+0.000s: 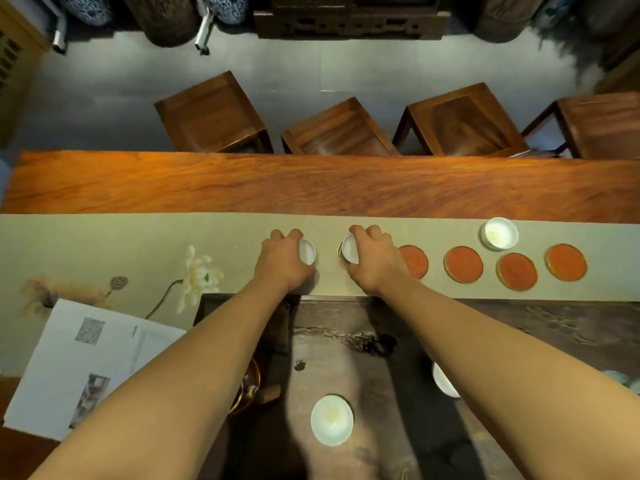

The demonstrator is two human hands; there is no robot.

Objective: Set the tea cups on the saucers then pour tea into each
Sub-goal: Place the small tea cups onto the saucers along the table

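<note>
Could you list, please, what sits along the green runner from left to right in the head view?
Lotus flower → left hand holding a cup → right hand setting a cup on a saucer → four bare orange saucers, with a white cup behind them.

The table (311,183) is polished reddish wood with a wavy grain and a soft sheen. Over it lies a matt, pale green cloth runner (138,247), smooth and finely woven, with a lotus printed at its 9 o'clock end. The saucers (463,264) look matt and grainy orange inside thin glossy gilt rims. The cups (499,233) are smooth, glossy white porcelain. At 6 o'clock the tea tray (346,358) is dark, rough, stone-like, with a wet gleam. At 8 o'clock lies printed matt paper (86,362). The stools (460,119) are dark varnished wood.
</note>
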